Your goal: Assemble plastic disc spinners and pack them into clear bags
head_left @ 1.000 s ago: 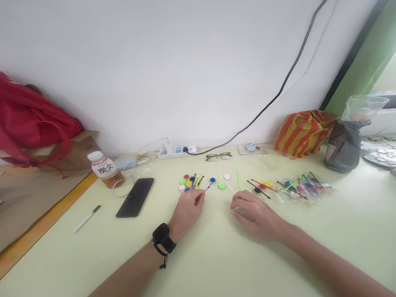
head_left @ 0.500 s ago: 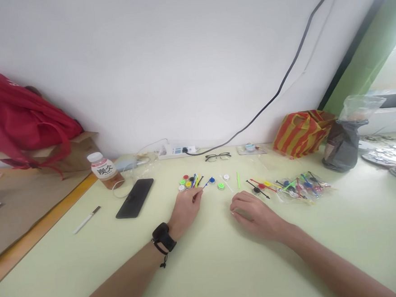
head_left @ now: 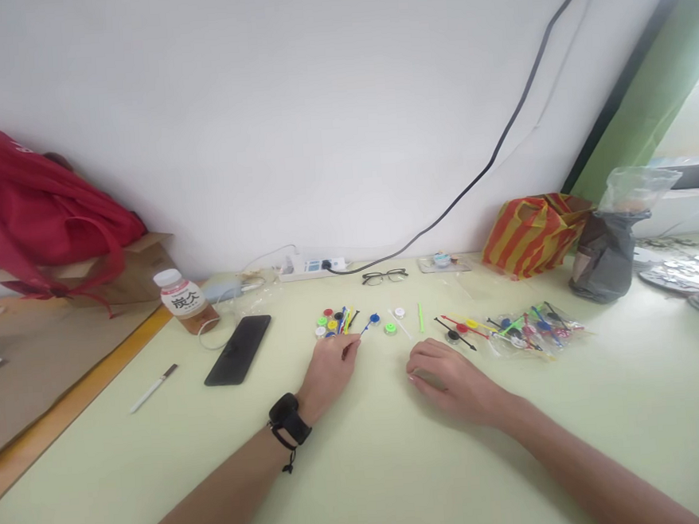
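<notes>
My left hand point(head_left: 328, 369), with a black watch on the wrist, rests on the pale green table point(head_left: 363, 460), its fingers pinched at the thin tail of a blue round-headed tie point(head_left: 371, 321). Just beyond its fingertips lies a small heap of coloured round-headed ties point(head_left: 334, 322). My right hand point(head_left: 447, 375) lies palm down with curled fingers, holding nothing that I can see. Past it lie a green cap point(head_left: 391, 328), a white one point(head_left: 399, 313), a green strip point(head_left: 420, 318) and black and red ties point(head_left: 457, 330).
A clear bag of more coloured ties point(head_left: 534, 329) lies to the right. A black phone point(head_left: 239, 348), a white pen point(head_left: 152, 387) and a bottle point(head_left: 182, 299) are on the left. Glasses point(head_left: 385, 276), a power strip point(head_left: 314, 266) and a striped bag point(head_left: 533, 233) line the wall.
Little has moved. My left hand has shifted slightly at the blue tie's tail, and the tie has slid a little towards the heap. The right hand stays put.
</notes>
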Available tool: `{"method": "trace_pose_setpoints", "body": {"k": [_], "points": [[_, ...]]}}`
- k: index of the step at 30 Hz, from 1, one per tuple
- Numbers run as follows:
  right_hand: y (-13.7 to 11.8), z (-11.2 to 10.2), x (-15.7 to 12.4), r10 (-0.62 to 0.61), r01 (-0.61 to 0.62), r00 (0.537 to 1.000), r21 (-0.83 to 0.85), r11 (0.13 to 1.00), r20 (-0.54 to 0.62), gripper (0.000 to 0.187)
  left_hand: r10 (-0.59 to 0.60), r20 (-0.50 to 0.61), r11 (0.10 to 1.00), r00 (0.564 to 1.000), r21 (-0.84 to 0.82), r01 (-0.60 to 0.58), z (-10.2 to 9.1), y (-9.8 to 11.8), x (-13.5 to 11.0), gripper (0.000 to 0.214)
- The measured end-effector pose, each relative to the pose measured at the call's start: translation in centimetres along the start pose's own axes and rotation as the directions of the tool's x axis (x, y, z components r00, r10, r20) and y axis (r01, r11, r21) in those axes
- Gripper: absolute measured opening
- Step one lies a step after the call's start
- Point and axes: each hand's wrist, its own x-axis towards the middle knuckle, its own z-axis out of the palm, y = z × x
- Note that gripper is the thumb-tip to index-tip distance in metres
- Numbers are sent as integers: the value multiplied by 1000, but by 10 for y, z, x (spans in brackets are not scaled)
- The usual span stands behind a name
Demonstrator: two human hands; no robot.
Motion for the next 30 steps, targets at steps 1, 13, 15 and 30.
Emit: {"method": "trace_pose_setpoints", "body": {"k": [1,13,15,30], "points": [[0,0,0,-1,1,1000,0,1000,2,14,12,-1,1000,1000,11,-12,0,0,0,26],[0,-3,0,29,-29,999,-3,1000,39,14,31,-102,992,994,121,-18,-15,11,-7,23],[0,-3,-1,28,-28,999,13,1000,30,14,57,-57,996,997,68,-53,-18,16,-10,24],[1,0,-1,67,-70,995,33,997,78,15,29,-191,989,981,145,-1,-6,3,-7,22]]}}
